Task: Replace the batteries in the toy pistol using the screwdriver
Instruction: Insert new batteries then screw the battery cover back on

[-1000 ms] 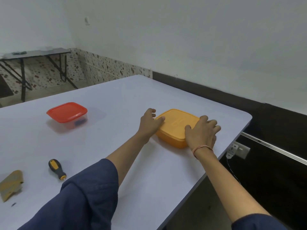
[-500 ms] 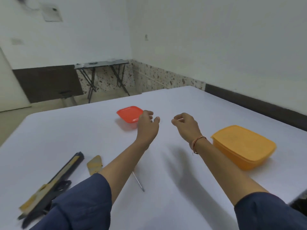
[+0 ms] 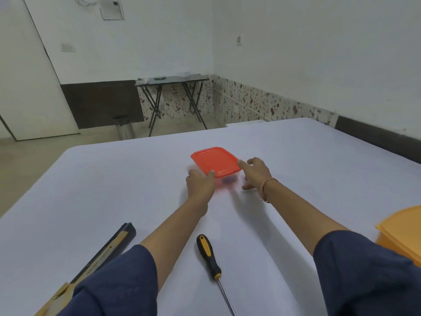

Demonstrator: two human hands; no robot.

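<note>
We are reaching both arms across the white table [image 3: 114, 183] to the red-lidded container [image 3: 215, 161]. Our left hand [image 3: 200, 182] is touching its near left edge, fingers curled against the lid rim. Our right hand [image 3: 256, 173] is meeting its right corner, fingers spread. The screwdriver [image 3: 208, 256] is lying between our forearms. The toy pistol [image 3: 107, 252], black and tan, is lying under our left sleeve. An orange container [image 3: 405, 231] is sitting at right.

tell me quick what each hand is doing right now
Left hand: open, fingertips on the near edge of the red-lidded box.
Right hand: open, fingers spread at the box's right side.
</note>
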